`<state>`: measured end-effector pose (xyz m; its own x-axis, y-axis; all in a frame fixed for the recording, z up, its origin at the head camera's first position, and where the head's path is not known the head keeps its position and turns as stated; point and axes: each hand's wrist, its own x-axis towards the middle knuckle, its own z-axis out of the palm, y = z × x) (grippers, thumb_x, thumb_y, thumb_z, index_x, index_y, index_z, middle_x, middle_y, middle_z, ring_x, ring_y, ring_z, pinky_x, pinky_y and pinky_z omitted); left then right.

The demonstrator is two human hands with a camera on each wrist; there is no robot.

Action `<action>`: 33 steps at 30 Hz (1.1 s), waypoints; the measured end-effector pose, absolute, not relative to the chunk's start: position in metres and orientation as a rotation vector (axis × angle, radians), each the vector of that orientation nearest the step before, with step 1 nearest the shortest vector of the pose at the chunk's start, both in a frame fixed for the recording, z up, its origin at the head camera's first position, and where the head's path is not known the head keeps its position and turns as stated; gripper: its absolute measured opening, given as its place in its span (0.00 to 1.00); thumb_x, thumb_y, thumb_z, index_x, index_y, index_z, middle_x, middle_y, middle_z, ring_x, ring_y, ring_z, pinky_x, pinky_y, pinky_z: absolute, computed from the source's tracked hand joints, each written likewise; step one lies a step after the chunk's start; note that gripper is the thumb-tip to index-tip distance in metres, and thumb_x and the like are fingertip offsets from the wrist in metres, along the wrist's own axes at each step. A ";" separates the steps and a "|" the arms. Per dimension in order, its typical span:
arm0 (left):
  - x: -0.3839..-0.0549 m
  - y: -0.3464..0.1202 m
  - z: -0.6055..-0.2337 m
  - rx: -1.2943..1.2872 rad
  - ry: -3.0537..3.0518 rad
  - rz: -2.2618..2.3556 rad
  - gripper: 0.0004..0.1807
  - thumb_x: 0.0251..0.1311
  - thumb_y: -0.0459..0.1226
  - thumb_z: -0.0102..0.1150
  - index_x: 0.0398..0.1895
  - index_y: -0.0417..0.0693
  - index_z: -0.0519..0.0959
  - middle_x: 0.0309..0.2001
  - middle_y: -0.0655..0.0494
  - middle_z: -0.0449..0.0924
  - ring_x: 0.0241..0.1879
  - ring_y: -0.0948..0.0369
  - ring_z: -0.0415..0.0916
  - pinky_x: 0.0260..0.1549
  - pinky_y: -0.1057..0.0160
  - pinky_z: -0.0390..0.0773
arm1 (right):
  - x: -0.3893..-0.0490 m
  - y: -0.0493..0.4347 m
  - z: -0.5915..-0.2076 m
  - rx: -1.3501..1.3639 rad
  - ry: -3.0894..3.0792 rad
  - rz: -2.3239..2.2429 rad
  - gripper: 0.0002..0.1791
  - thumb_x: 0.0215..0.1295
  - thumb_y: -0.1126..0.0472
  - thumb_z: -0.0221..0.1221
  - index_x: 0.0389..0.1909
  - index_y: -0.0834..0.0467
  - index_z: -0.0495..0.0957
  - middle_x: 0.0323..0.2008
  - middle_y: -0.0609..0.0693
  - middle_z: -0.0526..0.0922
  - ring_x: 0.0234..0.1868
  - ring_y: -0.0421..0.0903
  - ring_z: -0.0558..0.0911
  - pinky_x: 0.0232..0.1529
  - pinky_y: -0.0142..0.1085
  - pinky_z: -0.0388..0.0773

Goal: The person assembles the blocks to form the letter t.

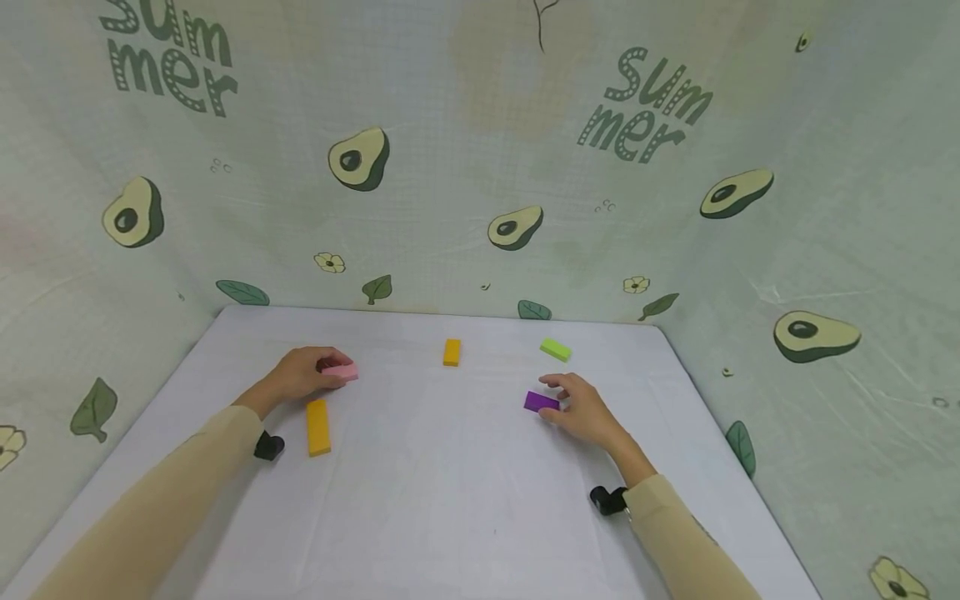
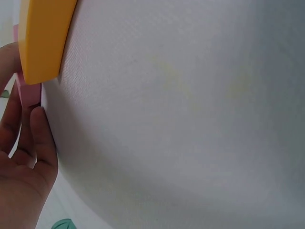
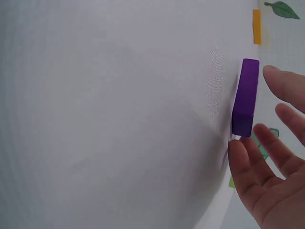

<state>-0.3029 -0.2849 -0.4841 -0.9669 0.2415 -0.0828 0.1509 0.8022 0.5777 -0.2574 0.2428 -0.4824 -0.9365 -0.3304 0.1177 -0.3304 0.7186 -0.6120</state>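
At the left of the table, my left hand pinches a pink block between thumb and fingers. In the left wrist view, the pink block is partly hidden behind a long yellow-orange block. That long block lies on the table just below my left wrist in the head view. On the right, a purple block lies on the white cloth. Around its right end is my right hand, thumb and fingers spread. A gap shows between the thumb and the purple block in the right wrist view.
A small yellow-orange block lies at the back middle of the table. A light green block sits farther back, beyond my right hand. Printed cloth walls with avocados and leaves rise along the back and sides.
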 end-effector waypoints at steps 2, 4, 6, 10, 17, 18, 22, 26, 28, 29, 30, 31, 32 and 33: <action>-0.303 -0.286 -0.485 0.294 2.832 0.893 0.25 0.69 0.42 0.71 0.66 0.45 0.80 0.61 0.43 0.81 0.55 0.46 0.75 0.64 0.41 0.78 | -0.258 0.242 -0.482 0.567 -2.917 1.037 0.31 0.66 0.63 0.73 0.69 0.59 0.77 0.61 0.59 0.81 0.55 0.55 0.81 0.53 0.48 0.85; -0.304 -0.286 -0.486 0.293 2.832 0.889 0.25 0.70 0.42 0.71 0.67 0.46 0.80 0.61 0.42 0.81 0.56 0.46 0.74 0.64 0.41 0.77 | -0.259 0.241 -0.483 0.568 -2.930 1.028 0.30 0.66 0.63 0.73 0.68 0.60 0.78 0.60 0.58 0.81 0.55 0.55 0.81 0.53 0.48 0.85; -0.304 -0.286 -0.486 0.293 2.831 0.893 0.25 0.70 0.42 0.71 0.67 0.46 0.80 0.61 0.43 0.81 0.56 0.46 0.74 0.64 0.41 0.77 | -0.260 0.240 -0.483 0.550 -2.952 1.029 0.30 0.66 0.63 0.73 0.68 0.59 0.78 0.59 0.57 0.82 0.55 0.54 0.81 0.54 0.48 0.84; -0.305 -0.287 -0.486 0.302 2.819 0.911 0.24 0.71 0.42 0.70 0.67 0.46 0.80 0.62 0.43 0.81 0.56 0.46 0.74 0.65 0.40 0.77 | -0.262 0.239 -0.485 0.515 -2.989 1.010 0.28 0.66 0.62 0.73 0.67 0.57 0.79 0.58 0.55 0.82 0.55 0.52 0.80 0.55 0.47 0.82; -0.305 -0.286 -0.486 0.287 2.805 0.932 0.24 0.71 0.42 0.70 0.67 0.46 0.80 0.62 0.43 0.81 0.56 0.46 0.75 0.65 0.40 0.77 | -0.264 0.238 -0.485 0.522 -2.981 0.997 0.25 0.67 0.62 0.73 0.63 0.58 0.81 0.55 0.56 0.83 0.54 0.53 0.81 0.55 0.50 0.82; -0.305 -0.287 -0.487 0.288 2.804 0.935 0.24 0.71 0.42 0.70 0.67 0.46 0.80 0.61 0.43 0.81 0.56 0.46 0.75 0.65 0.41 0.77 | -0.264 0.237 -0.485 0.522 -2.982 0.995 0.24 0.67 0.62 0.73 0.63 0.58 0.82 0.55 0.56 0.83 0.54 0.53 0.81 0.55 0.50 0.81; -0.305 -0.287 -0.487 0.291 2.803 0.940 0.24 0.70 0.42 0.70 0.67 0.46 0.80 0.61 0.43 0.81 0.56 0.46 0.74 0.65 0.41 0.77 | -0.265 0.236 -0.485 0.504 -2.994 0.989 0.23 0.67 0.62 0.72 0.62 0.58 0.83 0.55 0.56 0.84 0.54 0.52 0.81 0.56 0.50 0.81; -0.305 -0.286 -0.486 0.285 2.806 0.931 0.24 0.70 0.42 0.70 0.67 0.46 0.80 0.61 0.43 0.81 0.56 0.46 0.75 0.65 0.40 0.77 | -0.266 0.235 -0.484 0.495 -3.000 0.979 0.21 0.67 0.62 0.72 0.60 0.57 0.84 0.54 0.55 0.85 0.53 0.52 0.82 0.56 0.50 0.82; -0.304 -0.286 -0.485 0.285 2.807 0.924 0.24 0.70 0.42 0.70 0.67 0.45 0.80 0.61 0.42 0.81 0.56 0.46 0.75 0.64 0.40 0.77 | -0.267 0.235 -0.484 0.490 -3.003 0.983 0.21 0.67 0.62 0.73 0.59 0.57 0.84 0.53 0.55 0.85 0.52 0.51 0.82 0.56 0.49 0.82; -0.304 -0.286 -0.484 0.285 2.806 0.923 0.24 0.70 0.42 0.70 0.67 0.45 0.80 0.61 0.42 0.81 0.56 0.46 0.75 0.64 0.40 0.77 | -0.267 0.235 -0.484 0.490 -3.003 0.982 0.20 0.67 0.62 0.72 0.59 0.57 0.84 0.53 0.54 0.85 0.52 0.51 0.82 0.56 0.50 0.82; -0.304 -0.286 -0.485 0.284 2.806 0.920 0.24 0.70 0.42 0.70 0.67 0.45 0.80 0.61 0.42 0.81 0.56 0.46 0.75 0.64 0.40 0.77 | -0.267 0.234 -0.484 0.490 -3.004 0.982 0.20 0.67 0.63 0.72 0.59 0.57 0.84 0.52 0.54 0.85 0.52 0.51 0.82 0.56 0.50 0.82; -0.305 -0.286 -0.485 0.283 2.804 0.920 0.24 0.70 0.41 0.70 0.67 0.45 0.80 0.61 0.42 0.81 0.55 0.46 0.75 0.64 0.40 0.77 | -0.267 0.234 -0.484 0.485 -3.007 0.983 0.20 0.67 0.63 0.72 0.59 0.57 0.85 0.52 0.54 0.85 0.51 0.51 0.81 0.56 0.50 0.82; -0.305 -0.286 -0.485 0.285 2.803 0.921 0.24 0.70 0.41 0.70 0.67 0.45 0.80 0.61 0.42 0.81 0.55 0.46 0.75 0.64 0.40 0.77 | -0.267 0.234 -0.484 0.479 -3.011 0.988 0.20 0.67 0.63 0.72 0.59 0.57 0.85 0.52 0.54 0.85 0.51 0.51 0.81 0.56 0.50 0.82; -0.305 -0.286 -0.485 0.287 2.801 0.923 0.25 0.70 0.42 0.70 0.67 0.45 0.80 0.61 0.41 0.81 0.55 0.46 0.75 0.64 0.40 0.77 | -0.267 0.235 -0.484 0.475 -3.013 0.987 0.19 0.67 0.63 0.72 0.59 0.57 0.85 0.52 0.54 0.85 0.51 0.50 0.81 0.56 0.49 0.82</action>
<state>-0.3050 -0.2860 -0.4847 -0.9654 0.2373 -0.1080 0.1265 0.7886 0.6018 -0.2674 0.2347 -0.4838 -0.9540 -0.2981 0.0307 -0.2585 0.7666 -0.5878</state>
